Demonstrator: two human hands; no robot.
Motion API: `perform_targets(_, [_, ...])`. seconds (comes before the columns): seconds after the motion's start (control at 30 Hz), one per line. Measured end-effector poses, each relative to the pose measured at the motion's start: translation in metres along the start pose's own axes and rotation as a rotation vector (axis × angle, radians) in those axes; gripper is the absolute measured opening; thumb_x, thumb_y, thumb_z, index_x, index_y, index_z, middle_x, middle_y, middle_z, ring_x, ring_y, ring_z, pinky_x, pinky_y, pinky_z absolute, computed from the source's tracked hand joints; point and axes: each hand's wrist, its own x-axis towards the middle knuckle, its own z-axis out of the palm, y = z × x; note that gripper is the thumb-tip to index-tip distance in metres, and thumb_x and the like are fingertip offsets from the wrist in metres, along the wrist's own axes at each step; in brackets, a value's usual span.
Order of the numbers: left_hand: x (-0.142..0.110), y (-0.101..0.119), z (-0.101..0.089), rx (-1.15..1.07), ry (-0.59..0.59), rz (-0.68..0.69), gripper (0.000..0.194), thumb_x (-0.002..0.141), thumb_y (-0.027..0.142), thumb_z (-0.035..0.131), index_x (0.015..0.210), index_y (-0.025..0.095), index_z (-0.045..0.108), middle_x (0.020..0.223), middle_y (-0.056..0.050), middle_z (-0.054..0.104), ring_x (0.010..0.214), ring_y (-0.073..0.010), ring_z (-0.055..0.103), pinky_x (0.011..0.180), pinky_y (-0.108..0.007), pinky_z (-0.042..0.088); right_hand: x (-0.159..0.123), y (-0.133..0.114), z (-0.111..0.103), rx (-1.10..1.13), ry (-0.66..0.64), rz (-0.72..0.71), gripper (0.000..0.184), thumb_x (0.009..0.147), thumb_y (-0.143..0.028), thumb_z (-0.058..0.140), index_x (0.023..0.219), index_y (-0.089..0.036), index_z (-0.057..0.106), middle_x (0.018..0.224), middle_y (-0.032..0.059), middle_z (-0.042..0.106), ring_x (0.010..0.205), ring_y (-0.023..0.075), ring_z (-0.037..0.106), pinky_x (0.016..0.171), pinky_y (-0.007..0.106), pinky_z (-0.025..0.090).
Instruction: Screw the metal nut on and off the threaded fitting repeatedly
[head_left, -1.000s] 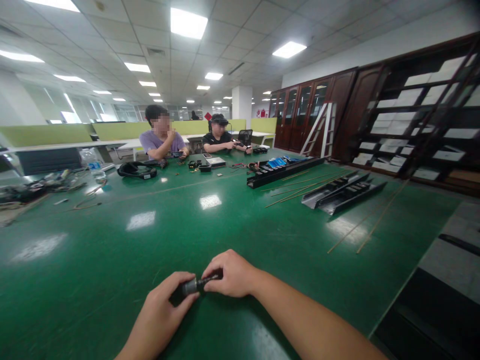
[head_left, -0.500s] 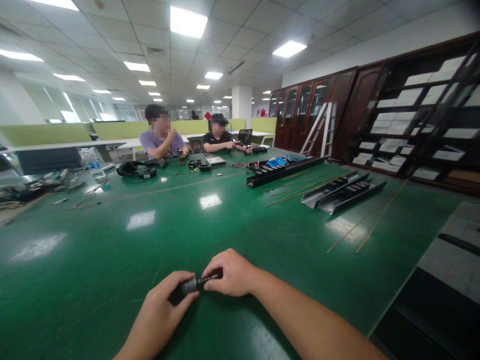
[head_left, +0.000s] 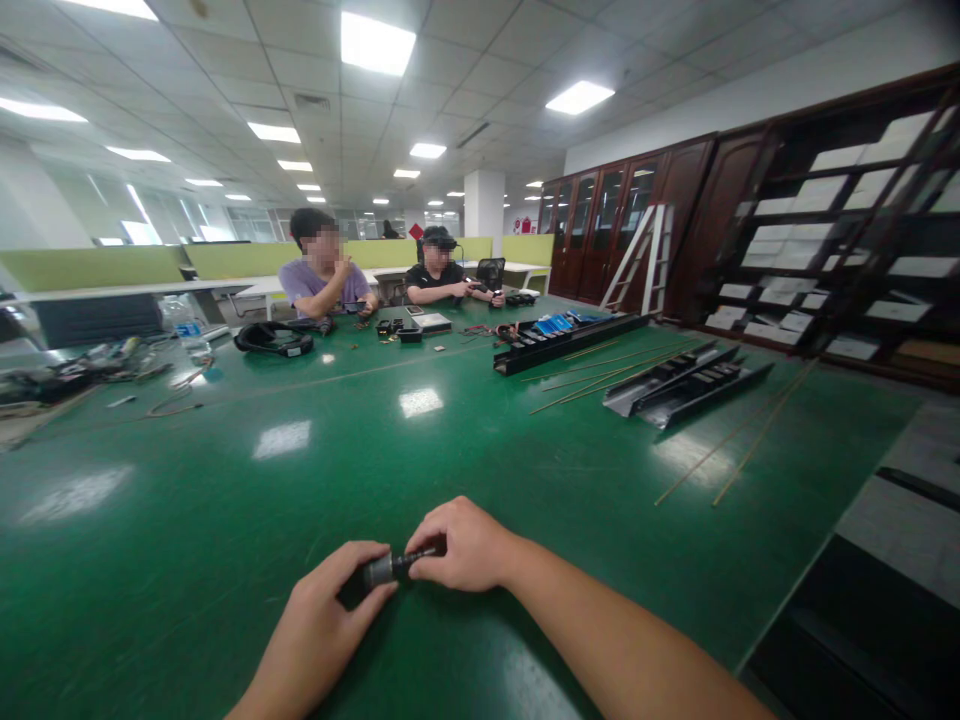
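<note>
Low over the near part of the green table [head_left: 480, 450], both hands are on one small cylindrical part [head_left: 381, 570]. It has a thick body with a grey band and a thinner, dark, stepped end pointing right; its exact kind I cannot make out. My left hand [head_left: 319, 610] is closed around the thick body, thumb below and fingers above. With thumb and fingertips, my right hand [head_left: 465, 545] pinches the thin end. The fingers cover both tips of the part.
Black metal channels [head_left: 697, 385] and thin rods [head_left: 735, 450] lie at the right. A black headset-like item [head_left: 274, 340], a water bottle [head_left: 184, 325] and tangled parts [head_left: 67, 375] are at the far left. Two people [head_left: 326, 275] sit across the table. A ladder [head_left: 637, 260] stands behind.
My hands and the part stay almost exactly where they were; only a very slight shift of the right hand shows.
</note>
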Motion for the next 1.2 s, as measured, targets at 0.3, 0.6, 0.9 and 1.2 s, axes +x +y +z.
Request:
perform_targets(0.3, [0.0, -0.0009, 0.0006, 0.014, 0.017, 0.04, 0.022, 0.085, 0.036, 0.066, 0.105, 0.027, 0.066, 0.101, -0.002, 0.071, 0.092, -0.0206, 0.068, 0.081, -0.027, 0.057, -0.0008, -0.0002, -0.0006, 0.024, -0.006, 0.025, 0.026, 0.076, -0.039, 0.073, 0.093, -0.021, 0.077, 0.081, 0.0019, 0.073, 0.071, 0.0141, 0.064, 0.064, 0.021, 0.044])
perform_targets(0.6, [0.0002, -0.0001, 0.0011, 0.012, 0.019, 0.045, 0.022, 0.085, 0.037, 0.066, 0.104, 0.027, 0.066, 0.1, -0.002, 0.071, 0.092, -0.0207, 0.069, 0.08, -0.028, 0.057, -0.0006, -0.0001, -0.0004, 0.035, -0.014, 0.065, 0.024, 0.076, -0.037, 0.073, 0.093, -0.02, 0.077, 0.079, 0.0018, 0.073, 0.07, 0.014, 0.063, 0.064, 0.022, 0.044])
perform_targets(0.9, [-0.0005, -0.0049, 0.0028, 0.025, 0.054, 0.044, 0.024, 0.084, 0.039, 0.067, 0.104, 0.027, 0.066, 0.1, -0.002, 0.071, 0.092, -0.0206, 0.069, 0.081, -0.027, 0.057, -0.0008, 0.0011, -0.0003, 0.028, 0.009, 0.05, 0.021, 0.077, -0.035, 0.072, 0.091, -0.02, 0.077, 0.078, 0.0019, 0.073, 0.069, 0.0143, 0.064, 0.063, 0.022, 0.043])
perform_targets(1.2, [-0.0008, -0.0042, 0.0013, 0.023, 0.053, 0.043, 0.024, 0.085, 0.04, 0.067, 0.106, 0.029, 0.065, 0.102, 0.0, 0.071, 0.094, -0.0198, 0.068, 0.083, -0.028, 0.056, -0.0011, 0.0022, -0.0003, 0.037, 0.034, 0.044, 0.02, 0.076, -0.035, 0.072, 0.09, -0.021, 0.077, 0.076, 0.0013, 0.072, 0.067, 0.0137, 0.063, 0.062, 0.022, 0.044])
